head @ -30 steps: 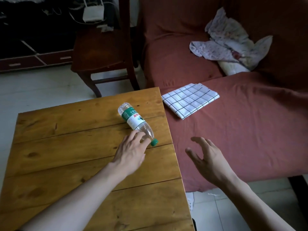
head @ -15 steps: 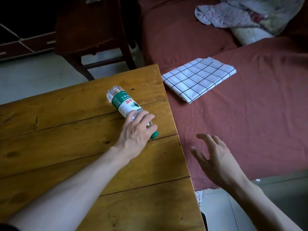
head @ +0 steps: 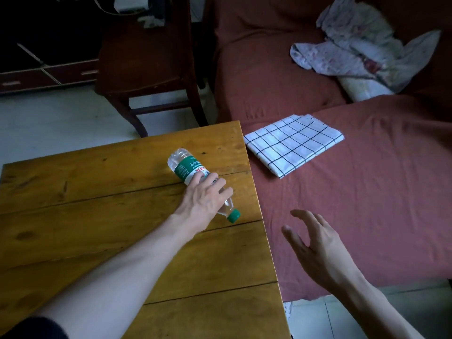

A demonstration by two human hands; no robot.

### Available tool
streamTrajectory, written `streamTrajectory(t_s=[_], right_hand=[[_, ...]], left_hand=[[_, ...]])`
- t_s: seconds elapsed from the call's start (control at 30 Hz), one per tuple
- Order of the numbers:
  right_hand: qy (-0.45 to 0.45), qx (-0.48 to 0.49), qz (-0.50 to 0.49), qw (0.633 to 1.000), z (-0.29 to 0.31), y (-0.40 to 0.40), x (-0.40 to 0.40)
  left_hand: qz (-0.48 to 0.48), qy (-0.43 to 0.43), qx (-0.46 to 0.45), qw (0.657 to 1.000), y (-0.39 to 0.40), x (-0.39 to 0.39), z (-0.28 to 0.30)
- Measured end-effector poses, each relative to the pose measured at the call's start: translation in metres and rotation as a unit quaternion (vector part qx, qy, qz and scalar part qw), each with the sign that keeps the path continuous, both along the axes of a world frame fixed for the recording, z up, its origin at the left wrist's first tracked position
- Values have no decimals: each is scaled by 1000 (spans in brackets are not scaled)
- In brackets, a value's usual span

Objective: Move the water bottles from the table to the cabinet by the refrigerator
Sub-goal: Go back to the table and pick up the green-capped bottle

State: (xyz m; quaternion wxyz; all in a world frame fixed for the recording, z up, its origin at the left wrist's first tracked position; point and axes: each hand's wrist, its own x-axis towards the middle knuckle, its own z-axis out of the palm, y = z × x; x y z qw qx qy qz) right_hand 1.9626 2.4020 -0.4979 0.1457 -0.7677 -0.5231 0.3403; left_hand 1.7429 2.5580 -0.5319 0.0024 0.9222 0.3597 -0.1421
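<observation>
A clear water bottle (head: 187,167) with a green label and green cap lies on its side on the wooden table (head: 97,216), near the right edge, cap pointing toward me. My left hand (head: 204,199) lies over its neck end with the fingers curled round the bottle. Off the table's right edge, my right hand (head: 315,245) hovers above the red sofa cover with its fingers spread, holding nothing. No cabinet or refrigerator is in sight.
A folded white checked cloth (head: 293,144) lies on the red-covered sofa (head: 367,204) beside the table. Crumpled pale fabric (head: 362,50) sits at the sofa's back. A dark wooden chair (head: 149,69) stands beyond the table, with low drawers (head: 46,77) at far left.
My left hand has slid from the bottle's cap end up over its neck and closed round it. The right hand stays spread beside the table.
</observation>
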Motion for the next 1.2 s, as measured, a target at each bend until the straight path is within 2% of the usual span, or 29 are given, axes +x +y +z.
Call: streamTrajectory(t_s=[0.1, 0.2, 0.37, 0.47, 0.57, 0.8, 0.87, 1.0, 1.13, 1.2], right_hand=[[7, -10, -1, 1000, -5, -4, 3], [14, -16, 1, 1000, -5, -8, 2], [16, -7, -3, 1000, 6, 6, 0], [18, 9, 0, 1000, 16, 19, -3], [15, 18, 11, 1000, 23, 28, -7], [11, 28, 29, 999, 22, 28, -19], [14, 24, 30, 999, 22, 28, -26], [25, 22, 40, 999, 23, 30, -43], [15, 32, 61, 998, 29, 39, -59], [10, 42, 74, 996, 33, 45, -66]], left_hand=[[-3, -36, 17, 999, -1, -7, -4], [2, -123, 40, 992, -2, -21, -4], [116, -247, 20, 962, 1, -35, 23], [217, -350, -18, 911, 6, -47, 38], [305, -446, -63, 839, 9, -59, 52], [474, -551, -96, 680, 10, -104, 44], [480, -551, -105, 674, 5, -111, 42], [453, -534, -120, 704, -3, -112, 41], [483, -534, -122, 683, -5, -118, 39], [494, -514, -128, 690, -12, -124, 39]])
